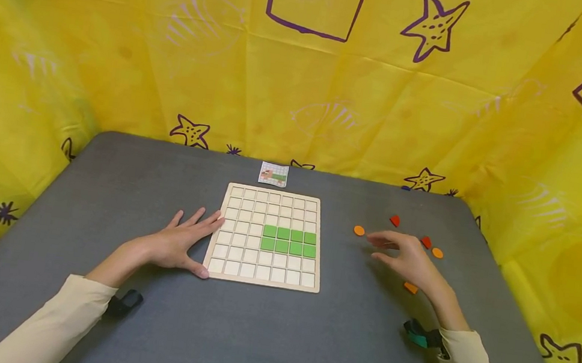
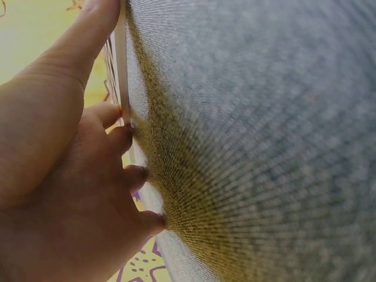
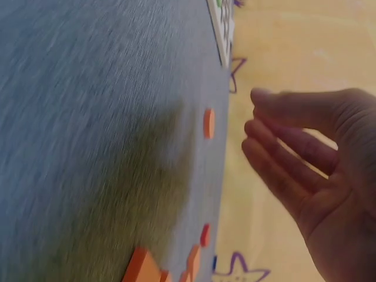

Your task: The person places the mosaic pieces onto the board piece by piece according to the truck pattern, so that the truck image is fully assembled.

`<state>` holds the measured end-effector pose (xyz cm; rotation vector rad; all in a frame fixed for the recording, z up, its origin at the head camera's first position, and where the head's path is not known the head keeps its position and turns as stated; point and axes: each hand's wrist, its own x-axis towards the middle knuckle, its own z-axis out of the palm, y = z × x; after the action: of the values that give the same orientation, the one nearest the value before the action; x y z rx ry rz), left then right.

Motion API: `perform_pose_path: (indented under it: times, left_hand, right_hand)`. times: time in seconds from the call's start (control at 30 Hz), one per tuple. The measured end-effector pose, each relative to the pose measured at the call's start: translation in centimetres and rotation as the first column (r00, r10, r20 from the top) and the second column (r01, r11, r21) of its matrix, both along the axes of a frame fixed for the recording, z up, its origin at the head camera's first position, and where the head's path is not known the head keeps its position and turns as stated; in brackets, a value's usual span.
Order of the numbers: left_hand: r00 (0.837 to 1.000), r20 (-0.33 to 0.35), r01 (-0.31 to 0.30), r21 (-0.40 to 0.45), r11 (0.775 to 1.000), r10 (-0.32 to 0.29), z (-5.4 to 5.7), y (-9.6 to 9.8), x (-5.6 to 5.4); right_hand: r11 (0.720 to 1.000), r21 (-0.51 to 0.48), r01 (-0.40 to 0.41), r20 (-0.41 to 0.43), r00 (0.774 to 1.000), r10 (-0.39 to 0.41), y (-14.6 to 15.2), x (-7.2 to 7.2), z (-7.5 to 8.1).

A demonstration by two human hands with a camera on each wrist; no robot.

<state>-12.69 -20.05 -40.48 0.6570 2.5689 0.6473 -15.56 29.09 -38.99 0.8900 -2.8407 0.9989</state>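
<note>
Hands well apart, the left hand (image 1: 174, 246) splays its fingers, touching the gridded board (image 1: 255, 230) mid-frame, while the right hand (image 1: 405, 259) hovers empty beside an orange disc (image 1: 359, 230) right of centre, seemingly light, stiff and best pinched by its rim.

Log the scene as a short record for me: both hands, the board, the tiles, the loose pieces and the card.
left hand: fingers spread, touching the board's left edge
right hand: above the table, thumb and fingers apart, nothing visible between them
board: gridded, flat on the table
green tiles: eight, two rows of four, reaching the rightmost column
loose pieces: red pieces and orange pieces, right of the board
card: beyond the board's far edge, gridded picture
</note>
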Motion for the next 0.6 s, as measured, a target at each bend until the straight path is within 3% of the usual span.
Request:
perform_pose_path:
  times: [0.33,0.6]
  left_hand:
    - [1.000,0.001,0.008,0.007,1.000,-0.008,-0.1,0.0,0.1]
    - [1.000,-0.006,0.007,0.004,1.000,-0.007,-0.2,0.0,-0.1]
  right_hand:
    - [1.000,0.028,-0.004,0.005,1.000,0.004,3.3,0.8,-0.7]
    - [1.000,0.010,-0.021,0.080,0.997,0.020,5.3,1.5,-0.6]
